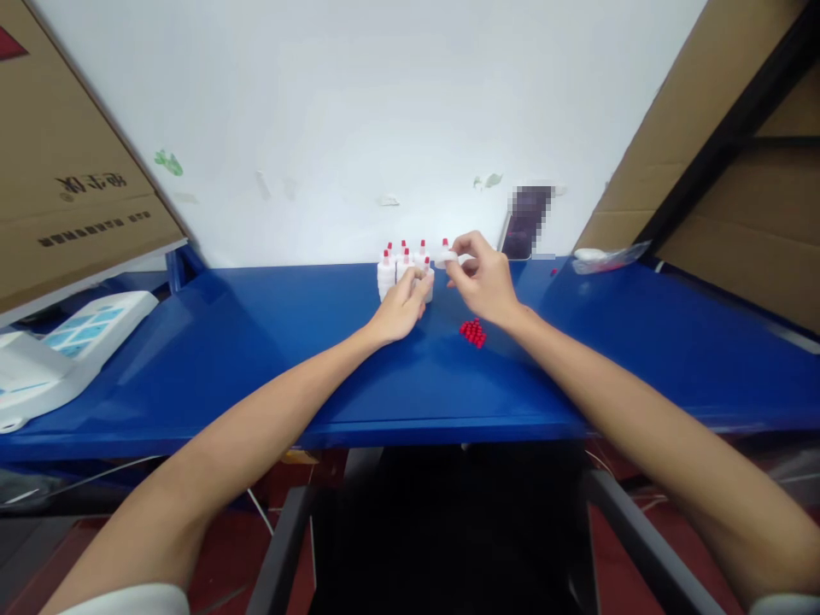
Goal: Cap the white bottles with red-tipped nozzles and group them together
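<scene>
Several small white bottles with red tips (386,275) stand grouped on the blue table near the wall. My left hand (401,306) is closed on a white bottle (429,284) with a red tip at the front right of the group. Just to the right, my right hand (482,275) pinches another white red-tipped bottle (444,254) between thumb and fingers. The lower part of that bottle is hard to make out. Below my right hand lies a small pile of red caps (472,331).
A phone (526,224) leans against the wall. Right of it are a lone red cap (554,272) and a clear plastic bag (610,258). A white and blue device (96,333) sits at the left, below a large cardboard box (83,154). Cardboard (756,231) lines the right side.
</scene>
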A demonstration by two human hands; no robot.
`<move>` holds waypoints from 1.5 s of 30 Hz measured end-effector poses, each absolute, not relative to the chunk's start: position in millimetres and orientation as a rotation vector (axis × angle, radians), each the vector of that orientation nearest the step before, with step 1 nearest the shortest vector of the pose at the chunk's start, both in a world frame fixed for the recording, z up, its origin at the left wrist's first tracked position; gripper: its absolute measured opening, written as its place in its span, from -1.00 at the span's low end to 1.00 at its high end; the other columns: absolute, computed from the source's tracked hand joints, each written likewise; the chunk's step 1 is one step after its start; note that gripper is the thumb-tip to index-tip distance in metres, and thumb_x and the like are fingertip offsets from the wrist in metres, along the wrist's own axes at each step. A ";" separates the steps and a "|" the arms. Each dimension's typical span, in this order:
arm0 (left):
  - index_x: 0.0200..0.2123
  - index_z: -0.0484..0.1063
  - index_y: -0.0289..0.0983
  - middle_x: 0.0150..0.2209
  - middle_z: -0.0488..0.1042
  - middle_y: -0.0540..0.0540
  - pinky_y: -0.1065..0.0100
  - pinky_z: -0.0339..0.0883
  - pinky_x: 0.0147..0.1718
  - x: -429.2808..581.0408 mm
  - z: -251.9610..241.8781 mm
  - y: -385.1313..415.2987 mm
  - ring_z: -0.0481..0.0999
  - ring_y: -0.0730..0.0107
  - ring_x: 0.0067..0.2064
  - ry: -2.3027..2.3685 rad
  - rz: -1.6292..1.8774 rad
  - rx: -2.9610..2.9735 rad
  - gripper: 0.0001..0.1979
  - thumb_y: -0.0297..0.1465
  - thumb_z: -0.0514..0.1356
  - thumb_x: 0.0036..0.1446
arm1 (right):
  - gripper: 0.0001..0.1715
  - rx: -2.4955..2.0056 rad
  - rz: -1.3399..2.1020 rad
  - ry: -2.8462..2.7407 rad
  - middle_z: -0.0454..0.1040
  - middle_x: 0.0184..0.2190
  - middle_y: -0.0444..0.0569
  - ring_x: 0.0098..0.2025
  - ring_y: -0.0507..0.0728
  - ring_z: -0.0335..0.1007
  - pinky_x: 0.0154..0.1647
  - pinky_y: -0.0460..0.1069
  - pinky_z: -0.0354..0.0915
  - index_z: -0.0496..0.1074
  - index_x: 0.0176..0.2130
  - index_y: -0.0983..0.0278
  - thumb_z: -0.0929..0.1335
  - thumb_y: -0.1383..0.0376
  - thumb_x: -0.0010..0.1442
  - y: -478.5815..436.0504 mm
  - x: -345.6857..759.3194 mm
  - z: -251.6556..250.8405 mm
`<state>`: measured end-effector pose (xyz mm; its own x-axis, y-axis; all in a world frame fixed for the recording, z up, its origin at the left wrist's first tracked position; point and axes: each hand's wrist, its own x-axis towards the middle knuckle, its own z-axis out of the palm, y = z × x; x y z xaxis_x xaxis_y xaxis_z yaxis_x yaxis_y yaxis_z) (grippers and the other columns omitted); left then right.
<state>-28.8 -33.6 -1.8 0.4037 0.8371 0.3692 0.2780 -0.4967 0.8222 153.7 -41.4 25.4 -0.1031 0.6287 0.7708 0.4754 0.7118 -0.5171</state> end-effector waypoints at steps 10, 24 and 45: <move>-0.32 0.41 -0.28 -0.55 0.33 0.08 0.39 0.10 -0.44 -28.9 -3.5 -32.4 0.29 0.47 -0.51 0.949 0.928 2.209 -0.79 -0.33 0.07 0.34 | -0.80 -1.135 0.021 -1.718 0.50 -0.45 -0.11 -0.49 0.10 0.42 -0.34 0.03 0.30 0.50 -0.20 0.21 0.33 0.25 0.18 -33.9 157.8 21.8; -0.25 0.48 -0.31 -0.53 0.40 0.05 0.39 0.25 -0.37 -30.3 -3.1 -31.8 0.42 0.43 -0.46 0.845 0.737 2.278 -0.75 -0.34 0.05 0.35 | -0.75 -1.180 0.095 -1.765 0.63 -0.26 -0.01 -0.50 0.09 0.43 -0.39 0.02 0.29 0.54 -0.14 0.23 0.35 0.16 0.26 -32.8 158.3 19.9; -0.22 0.48 -0.30 -0.35 0.53 -0.05 0.37 0.29 -0.25 -32.8 -5.2 -29.5 0.46 0.39 -0.34 0.763 0.808 2.388 -0.70 -0.30 0.01 0.41 | -0.71 -1.102 0.117 -1.888 0.63 -0.12 0.02 -0.40 0.14 0.50 -0.30 0.04 0.36 0.50 -0.07 0.22 0.27 0.30 0.26 -30.9 160.5 18.5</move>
<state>-32.8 -29.5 -5.2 0.6664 0.6412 0.3805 0.3432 -0.7168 0.6069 160.5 -30.9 18.5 -0.1792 0.7293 0.6603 0.6421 0.5952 -0.4831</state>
